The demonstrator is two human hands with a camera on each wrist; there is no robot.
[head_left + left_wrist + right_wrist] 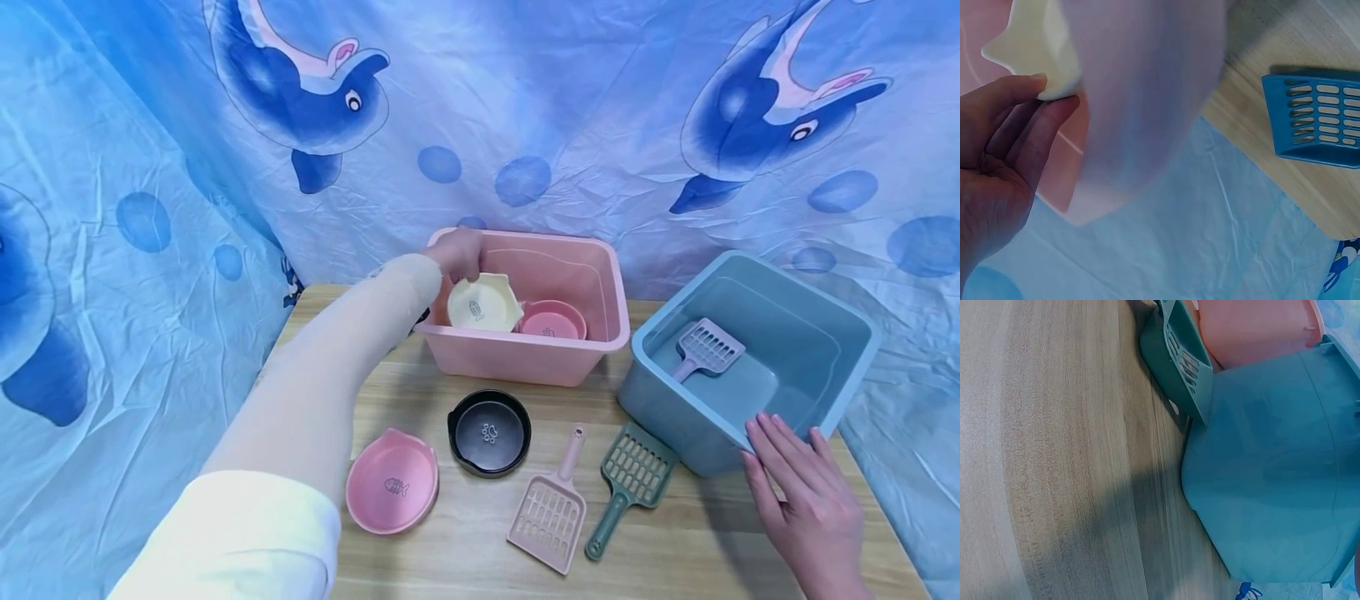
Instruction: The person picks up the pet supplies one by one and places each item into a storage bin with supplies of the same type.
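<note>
My left hand [459, 252] reaches into the pink bin [517, 354] and pinches the edge of a cream cat-shaped bowl [491, 292] with a fish print. In the left wrist view, thumb and fingertips grip the rim of that bowl [1054, 50]. Beside it in the bin lies a round pink bowl [555, 321]. My right hand [813, 500] rests with straight fingers on the near rim of the blue bin [678, 425]. Inside that bin lies a lilac litter scoop [710, 346]. The right wrist view shows mostly the bin's outer wall [1266, 469].
On the wooden table are a pink fish-print bowl [392, 483], a black paw-print bowl [490, 433], a pale pink scoop [550, 512] and a green scoop [637, 467] touching the blue bin. A blue scoop [1316, 119] shows in the left wrist view. Blue dolphin-print cloth [480, 108] hangs behind.
</note>
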